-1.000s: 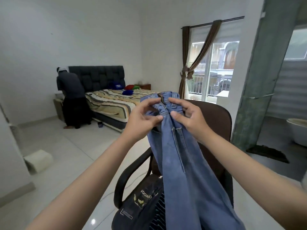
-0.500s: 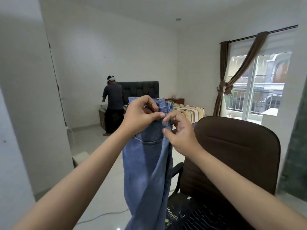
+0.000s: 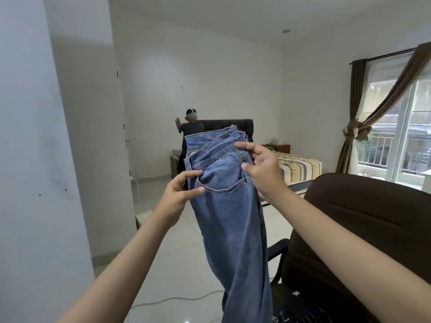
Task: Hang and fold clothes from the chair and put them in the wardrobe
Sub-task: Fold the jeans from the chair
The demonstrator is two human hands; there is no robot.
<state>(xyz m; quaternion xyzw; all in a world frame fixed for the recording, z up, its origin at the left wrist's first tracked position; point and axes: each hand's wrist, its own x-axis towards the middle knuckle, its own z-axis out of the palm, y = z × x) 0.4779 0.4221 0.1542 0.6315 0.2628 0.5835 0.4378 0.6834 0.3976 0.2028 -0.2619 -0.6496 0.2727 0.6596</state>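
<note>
Head cam: both hands hold blue jeans [image 3: 231,206] up in mid-air, just left of the brown office chair [image 3: 363,229]. Left hand [image 3: 179,194] pinches the denim at the front pocket edge, thumb + index closed on the fabric, on the jeans' side away from the chair. Right hand [image 3: 263,171] grips the waistband area on the side toward the chair, fingers curled over the top edge, thumb pressing the front. Waistband end is up, pocket stitching faces cam; legs hang straight down past the bottom of frame, overlapping the chair's front armrest [image 3: 277,250]. Dark clothes [image 3: 303,306] w/ white print lie on the chair seat, below and right of the jeans. Beyond the chair, further back: bed [image 3: 300,167] w/ striped cover and dark headboard [image 3: 233,124]. A second person [image 3: 192,124] in dark top stands by the headboard, one hand raised, partly hidden behind the jeans. Window w/ tied brown curtain [image 3: 356,129] behind the chair, far right. White tile floor [image 3: 177,264] left of the chair, white cable [image 3: 172,301] lying on it.
</note>
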